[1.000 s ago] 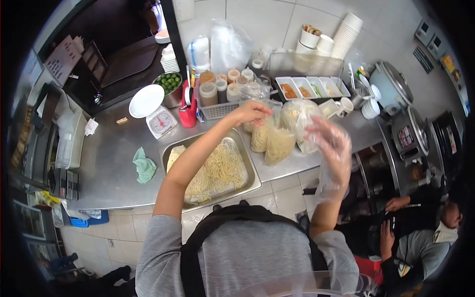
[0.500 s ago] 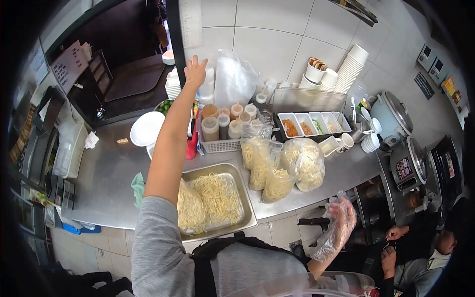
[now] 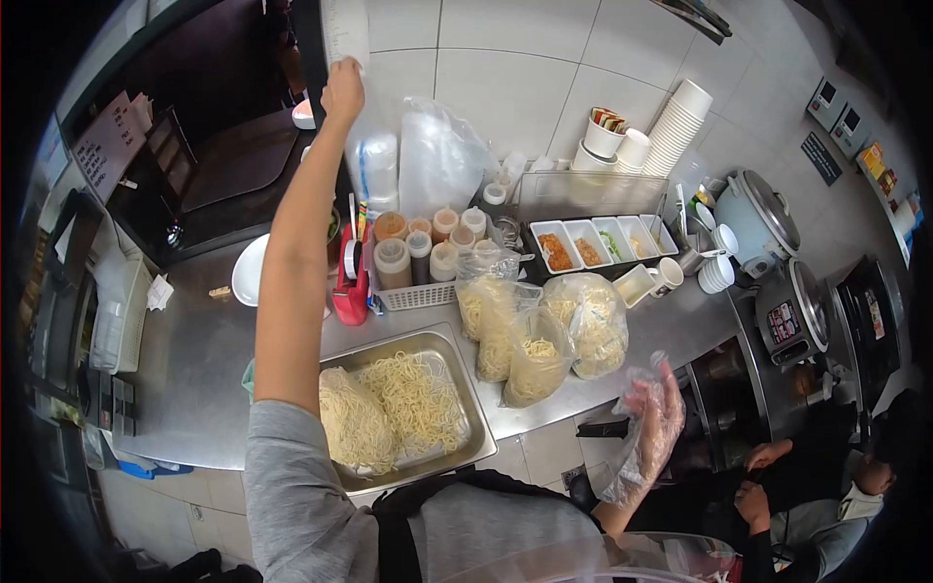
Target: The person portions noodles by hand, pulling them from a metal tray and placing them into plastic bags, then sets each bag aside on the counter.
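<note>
My left hand [image 3: 342,90] is raised high against the tiled wall, its fingers closed on the lower edge of a white sheet [image 3: 346,29] hanging there. My right hand [image 3: 653,416] wears a loose clear plastic glove and hovers off the counter's front edge, fingers apart and empty. Below my left arm, a steel tray [image 3: 412,342] holds loose yellow noodles [image 3: 420,394]. Right of the tray stand several clear bags of noodles [image 3: 535,361], nearest to my right hand.
A white basket of sauce bottles [image 3: 418,262] and a red dispenser [image 3: 350,284] stand behind the tray. A condiment tray [image 3: 593,248], stacked paper cups [image 3: 680,121] and a rice cooker [image 3: 763,219] sit to the right. A seated person [image 3: 826,486] is at lower right.
My left hand left the noodle bags, rose up the wall and closed on the sheet's edge. My gloved right hand dropped from the bags to below the counter's edge.
</note>
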Action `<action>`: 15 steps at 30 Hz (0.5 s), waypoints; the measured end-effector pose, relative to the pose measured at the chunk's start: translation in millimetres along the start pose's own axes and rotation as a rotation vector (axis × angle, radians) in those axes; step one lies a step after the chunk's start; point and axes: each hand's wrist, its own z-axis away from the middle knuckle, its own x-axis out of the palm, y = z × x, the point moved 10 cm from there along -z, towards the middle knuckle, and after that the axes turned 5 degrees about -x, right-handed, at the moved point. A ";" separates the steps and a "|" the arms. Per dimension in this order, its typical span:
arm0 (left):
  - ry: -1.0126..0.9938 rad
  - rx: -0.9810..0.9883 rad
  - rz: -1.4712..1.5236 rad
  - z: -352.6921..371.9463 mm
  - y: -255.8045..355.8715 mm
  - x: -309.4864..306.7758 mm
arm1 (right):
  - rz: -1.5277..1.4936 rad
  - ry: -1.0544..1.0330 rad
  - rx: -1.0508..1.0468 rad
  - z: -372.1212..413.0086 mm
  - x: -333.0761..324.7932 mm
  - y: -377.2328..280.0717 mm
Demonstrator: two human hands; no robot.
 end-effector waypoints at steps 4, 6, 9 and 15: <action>-0.082 -0.266 0.537 -16.2 3.2 -60.4 | -0.090 -0.162 -0.092 -10.6 56.9 -17.0; -0.280 -0.314 0.684 -11.8 2.4 -73.0 | -0.070 -0.234 -0.202 -6.5 94.3 -29.1; -0.491 -0.374 0.773 26.0 10.2 -108.7 | -0.004 -0.411 -0.306 -1.7 157.9 -37.6; -0.743 -0.428 0.852 107.9 -2.3 -152.0 | -0.050 -0.646 -0.653 11.4 287.0 -62.9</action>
